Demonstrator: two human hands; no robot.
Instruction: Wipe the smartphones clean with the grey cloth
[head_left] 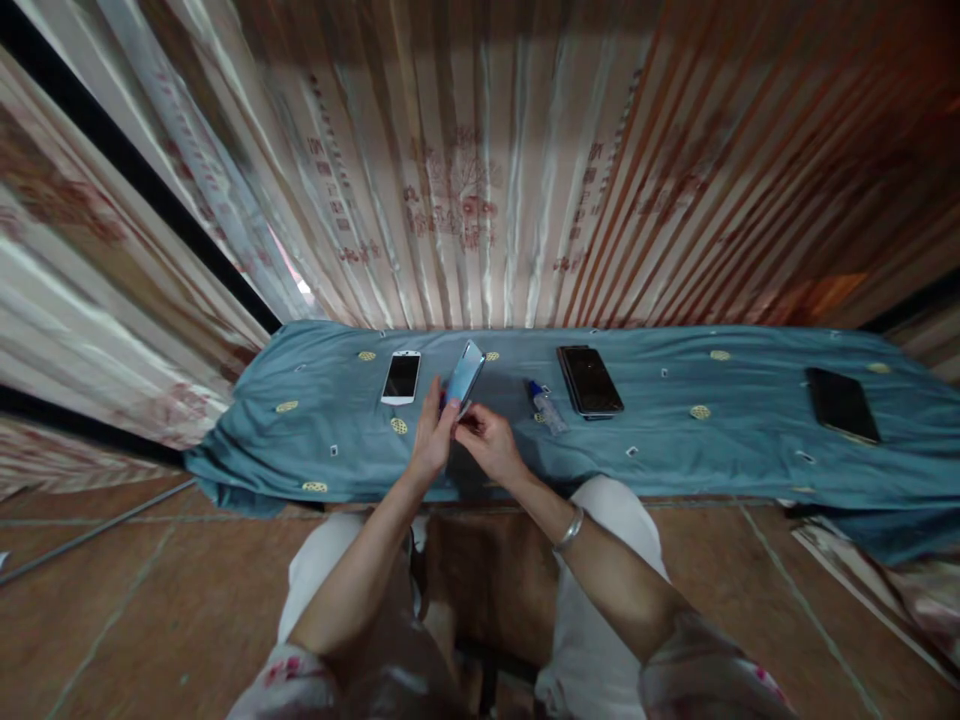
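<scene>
My left hand holds a blue-backed phone tilted up over the teal cloth. My right hand pinches at the phone's lower edge, fingers closed on it. A silver bracelet sits on my right wrist. A white phone lies flat just left of my hands. A small clear bottle with a blue cap lies just right of them.
Two stacked dark phones lie right of the bottle, and another black phone at the far right. Striped curtains hang behind the cloth-covered low surface. My knees in white trousers touch its front edge above the tiled floor.
</scene>
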